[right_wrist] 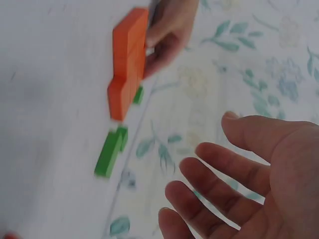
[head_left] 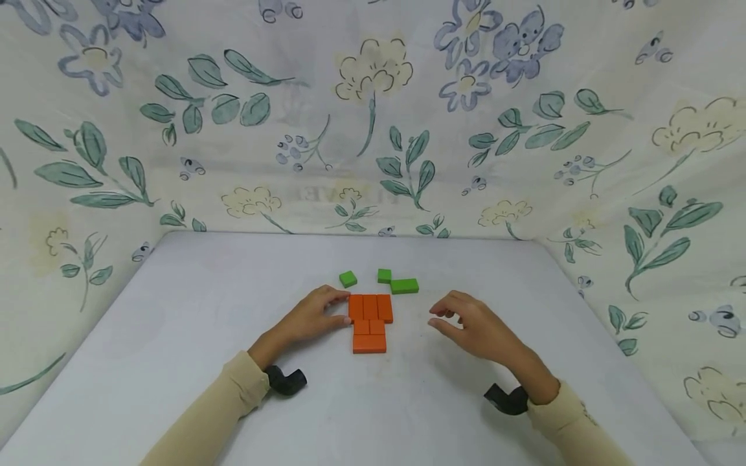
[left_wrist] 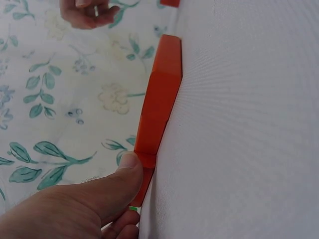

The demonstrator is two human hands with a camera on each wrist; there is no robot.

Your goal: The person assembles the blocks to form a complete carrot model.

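Several orange blocks lie flat and close together on the white table: three long ones side by side, two small ones below them and a wide one nearest me. My left hand touches the left side of this group, thumb toward the near corner and fingertips at the far corner. The left wrist view shows its thumb against the orange edge. My right hand hovers to the right of the blocks, holding nothing, its fingers loosely bent and spread in the right wrist view.
Beyond the orange group lie a small green block, another small green block and a longer green block touching or nearly touching it. A flowered cloth encloses the table's back and sides. A red thing is cut off by the frame.
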